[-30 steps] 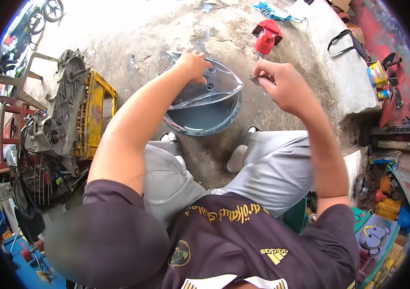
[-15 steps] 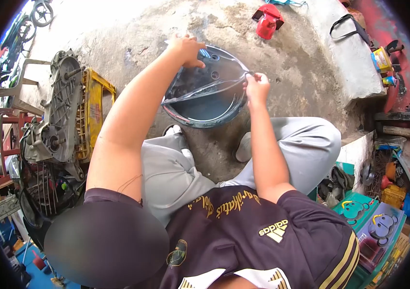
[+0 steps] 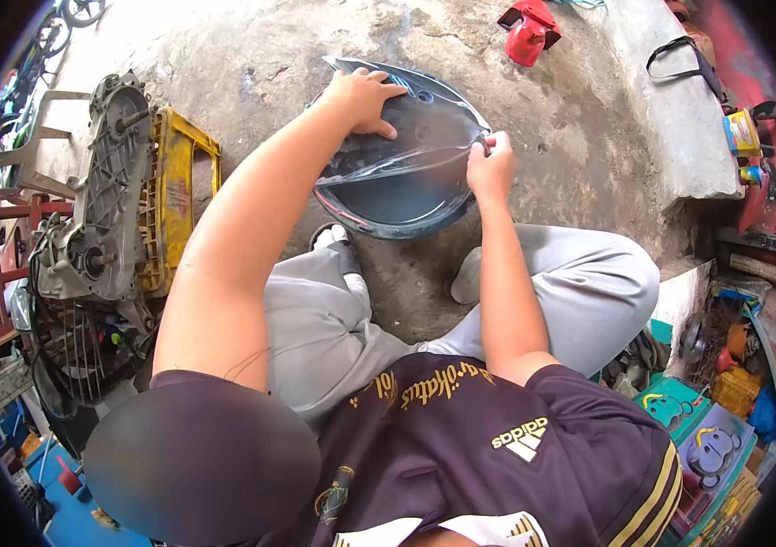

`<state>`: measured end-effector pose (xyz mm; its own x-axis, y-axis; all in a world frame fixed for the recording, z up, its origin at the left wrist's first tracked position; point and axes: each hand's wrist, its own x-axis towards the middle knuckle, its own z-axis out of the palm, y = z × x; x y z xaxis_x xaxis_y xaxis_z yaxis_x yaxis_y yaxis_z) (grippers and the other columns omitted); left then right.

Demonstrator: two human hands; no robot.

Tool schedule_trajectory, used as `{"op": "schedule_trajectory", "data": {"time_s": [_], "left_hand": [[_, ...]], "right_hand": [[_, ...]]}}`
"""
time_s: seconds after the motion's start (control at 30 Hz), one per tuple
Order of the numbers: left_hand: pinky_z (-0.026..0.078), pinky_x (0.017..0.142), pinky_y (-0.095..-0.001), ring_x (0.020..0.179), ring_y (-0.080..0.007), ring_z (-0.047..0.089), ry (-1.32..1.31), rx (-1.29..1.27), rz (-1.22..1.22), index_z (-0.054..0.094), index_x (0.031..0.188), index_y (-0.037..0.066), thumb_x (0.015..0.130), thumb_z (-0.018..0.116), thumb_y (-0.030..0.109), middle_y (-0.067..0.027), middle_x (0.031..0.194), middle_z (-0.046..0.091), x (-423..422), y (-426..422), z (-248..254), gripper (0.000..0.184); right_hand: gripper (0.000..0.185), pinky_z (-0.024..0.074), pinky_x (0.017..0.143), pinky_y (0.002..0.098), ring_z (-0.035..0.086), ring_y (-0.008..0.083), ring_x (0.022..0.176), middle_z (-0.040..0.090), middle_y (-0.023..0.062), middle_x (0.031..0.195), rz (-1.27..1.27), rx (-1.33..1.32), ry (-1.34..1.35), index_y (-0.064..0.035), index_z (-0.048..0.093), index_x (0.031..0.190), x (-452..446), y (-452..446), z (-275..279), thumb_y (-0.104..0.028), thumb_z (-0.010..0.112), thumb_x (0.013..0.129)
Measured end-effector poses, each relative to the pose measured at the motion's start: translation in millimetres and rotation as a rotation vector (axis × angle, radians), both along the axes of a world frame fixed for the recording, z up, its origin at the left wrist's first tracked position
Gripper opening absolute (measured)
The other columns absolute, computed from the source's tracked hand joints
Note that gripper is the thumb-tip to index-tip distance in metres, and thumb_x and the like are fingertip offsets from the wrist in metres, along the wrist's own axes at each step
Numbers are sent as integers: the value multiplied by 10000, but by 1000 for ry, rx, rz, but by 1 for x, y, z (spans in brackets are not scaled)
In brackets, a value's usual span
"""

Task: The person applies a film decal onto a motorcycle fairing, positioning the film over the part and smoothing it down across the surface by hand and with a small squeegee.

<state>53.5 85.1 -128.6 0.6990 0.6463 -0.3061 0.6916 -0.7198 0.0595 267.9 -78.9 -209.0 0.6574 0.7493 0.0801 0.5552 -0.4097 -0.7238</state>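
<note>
A dark, glossy panel (image 3: 361, 155) with round holes lies across a round basin (image 3: 386, 226) holding greyish liquid. My left hand (image 3: 365, 100) rests on the panel's upper left part, fingers spread. At the panel's pointed right corner, my right hand (image 3: 492, 164) has its fingers pinched together. Whatever small thing is between those fingertips is too hidden to make out. The basin stands on the floor in front of my feet, its near rim showing below the panel.
A red plastic part (image 3: 528, 33) lies on the concrete floor beyond the basin. At left stand a metal engine casing (image 3: 107, 182) and a yellow crate (image 3: 174, 201). A concrete ledge (image 3: 671, 128) runs along the right, with a black strap (image 3: 685, 56) on it.
My right hand has come in from the right to the panel's corner. My left hand now lies flatter on the panel. The view has shifted slightly.
</note>
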Motion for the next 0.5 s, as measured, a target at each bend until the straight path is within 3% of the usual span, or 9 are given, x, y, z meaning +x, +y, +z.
{"op": "schedule_trajectory", "data": {"time_s": [0.1, 0.17, 0.37, 0.43, 0.5], "left_hand": [[413, 1168, -618, 1533, -323, 428, -3, 1, 16, 486, 1599, 390, 751, 868, 623, -72, 1681, 440, 1, -1, 0, 959], [413, 1167, -618, 1534, -321, 428, 0, -7, 21, 493, 1594, 386, 747, 875, 611, -72, 1678, 444, 1, 0, 3, 956], [413, 1164, -624, 1537, -316, 425, 10, -34, 40, 513, 1581, 376, 735, 894, 570, -66, 1676, 448, 4, 0, 7, 948], [416, 1162, -625, 1537, -316, 424, 8, -32, 35, 515, 1579, 375, 733, 895, 566, -64, 1676, 448, 6, 1, 5, 947], [424, 1155, -628, 1534, -316, 428, 7, -48, 35, 516, 1577, 377, 732, 893, 572, -64, 1668, 458, 5, 3, 6, 945]], "right_hand": [[164, 567, 760, 468, 752, 366, 810, 755, 179, 856, -51, 6, 107, -39, 644, 1006, -4, -1, 11, -135, 731, 906], [136, 562, 728, 463, 747, 360, 782, 746, 188, 831, 71, 22, 89, -32, 636, 964, -15, -2, 16, -119, 723, 906], [122, 562, 720, 430, 747, 334, 760, 754, 180, 833, -77, 20, 234, -27, 643, 976, 12, 2, -12, -109, 710, 915], [110, 559, 699, 416, 743, 299, 721, 758, 176, 830, 105, -22, 230, -20, 634, 983, 5, -1, -4, -85, 699, 923], [118, 547, 618, 359, 708, 186, 653, 762, 139, 847, 16, 32, 384, -20, 616, 1036, 27, 0, -11, -60, 687, 950]]}}
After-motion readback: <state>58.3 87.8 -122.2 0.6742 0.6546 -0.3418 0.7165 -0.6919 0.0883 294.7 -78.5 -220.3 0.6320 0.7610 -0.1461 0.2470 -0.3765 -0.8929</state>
